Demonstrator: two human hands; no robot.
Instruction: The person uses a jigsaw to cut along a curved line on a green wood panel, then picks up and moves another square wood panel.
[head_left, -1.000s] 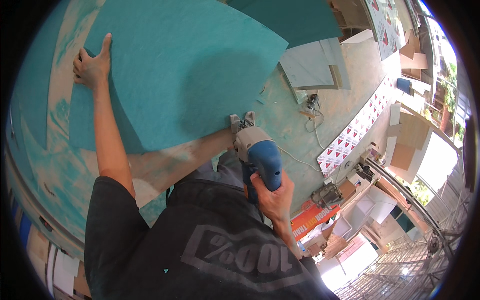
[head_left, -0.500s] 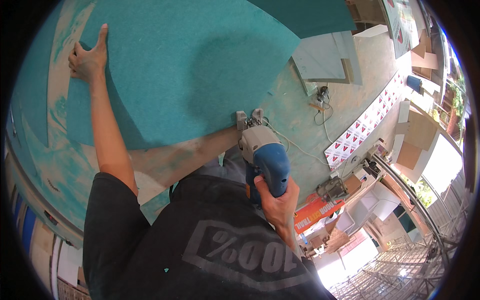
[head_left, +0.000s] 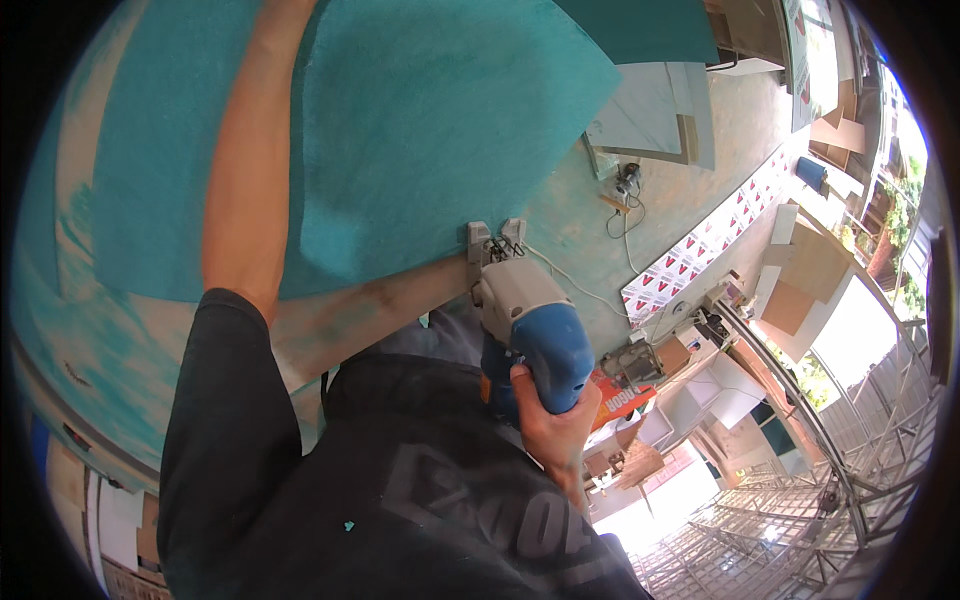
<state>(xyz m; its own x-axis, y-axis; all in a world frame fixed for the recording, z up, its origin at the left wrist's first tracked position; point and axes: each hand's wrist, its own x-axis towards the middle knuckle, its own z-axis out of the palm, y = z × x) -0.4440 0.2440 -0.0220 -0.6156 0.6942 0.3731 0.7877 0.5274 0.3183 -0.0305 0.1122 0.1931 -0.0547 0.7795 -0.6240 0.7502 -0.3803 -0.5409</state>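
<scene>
My right hand (head_left: 556,432) is wrapped round the handle of a blue and grey jigsaw (head_left: 540,325), with the thumb on its near side. At the front of the tool, its pale two-pronged foot (head_left: 512,232) sits at the near edge of a teal sheet (head_left: 440,130). The blade is hard to make out there. My left forearm (head_left: 245,190) reaches up across the sheet, and the hand lies beyond the upper edge of the picture.
The sheet rests on a pale, teal-stained tabletop (head_left: 350,320). A thin cable (head_left: 570,275) trails right from the jigsaw. Farther right are a small corded tool (head_left: 627,180), glassy offcuts (head_left: 640,115) and a long printed strip (head_left: 700,245). Boards (head_left: 800,270) lean beyond.
My left arm has reached farther forward and to the right, taking the hand out of the picture. The jigsaw stays in my right hand at the sheet's near edge. The view has shifted slightly.
</scene>
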